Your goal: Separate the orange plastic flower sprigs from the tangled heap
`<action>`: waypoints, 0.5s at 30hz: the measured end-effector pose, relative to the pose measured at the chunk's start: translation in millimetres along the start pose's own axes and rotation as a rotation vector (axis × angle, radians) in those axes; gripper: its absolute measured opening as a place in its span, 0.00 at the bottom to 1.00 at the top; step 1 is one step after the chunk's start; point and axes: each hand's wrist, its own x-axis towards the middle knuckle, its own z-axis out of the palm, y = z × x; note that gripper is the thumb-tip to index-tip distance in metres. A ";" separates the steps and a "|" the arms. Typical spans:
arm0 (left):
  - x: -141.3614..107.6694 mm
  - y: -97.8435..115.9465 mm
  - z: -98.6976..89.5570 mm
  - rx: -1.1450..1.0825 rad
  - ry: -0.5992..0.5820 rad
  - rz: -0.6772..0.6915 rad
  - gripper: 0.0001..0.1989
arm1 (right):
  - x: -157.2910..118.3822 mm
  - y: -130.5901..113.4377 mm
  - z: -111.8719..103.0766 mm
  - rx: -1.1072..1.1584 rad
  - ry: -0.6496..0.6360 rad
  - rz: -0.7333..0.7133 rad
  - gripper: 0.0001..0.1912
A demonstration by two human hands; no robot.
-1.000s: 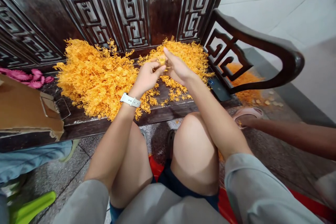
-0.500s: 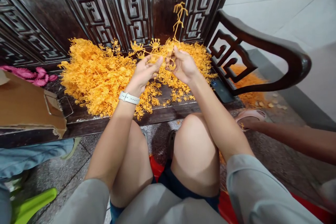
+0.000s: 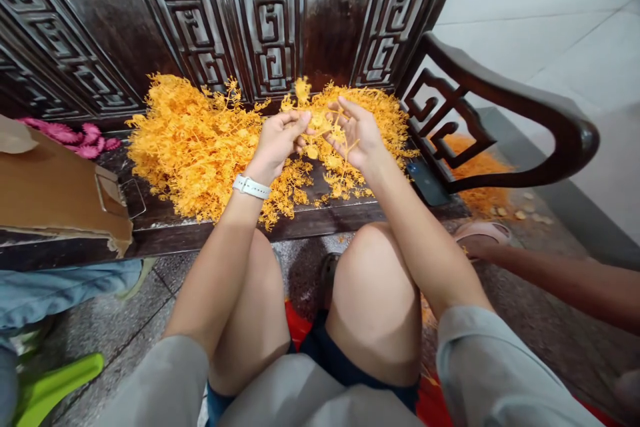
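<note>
My left hand (image 3: 281,140), below which a pale watch band shows, is closed on a thin yellow plastic sprig (image 3: 319,124). My right hand (image 3: 357,133) is at the sprig's right side, fingers apart and curved around its branching ends; whether it grips any of them is unclear. Both hands are over the dark wooden bench (image 3: 330,215). A large heap of yellow sprigs (image 3: 195,147) lies to the left of my hands, and a second heap (image 3: 385,117) lies behind and to the right.
A cardboard box (image 3: 55,187) and pink pieces (image 3: 75,139) are at the left. A dark phone (image 3: 427,181) lies by the curved armrest (image 3: 545,113). Orange strands (image 3: 483,180) are on the floor beyond. Other people's legs show at both sides.
The sprig's long branch that stood up above my right hand is no longer raised; its ends now sit low between my hands. My right hand's fingers have spread. The view has shifted slightly.
</note>
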 end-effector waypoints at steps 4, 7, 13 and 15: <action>2.6 0.9 -0.3 -0.001 0.102 0.085 0.11 | 6.0 7.8 -5.4 -0.108 0.019 0.041 0.30; 4.8 7.0 -4.3 -0.077 0.220 0.115 0.15 | 6.0 5.4 -9.4 -0.239 0.105 -0.034 0.34; 1.0 11.7 -5.3 -0.128 0.166 0.089 0.18 | -14.2 -9.4 12.4 -0.323 0.264 -0.377 0.38; -1.2 7.2 3.0 -0.119 0.118 0.101 0.16 | -19.7 -5.6 27.5 -0.280 0.182 -0.349 0.37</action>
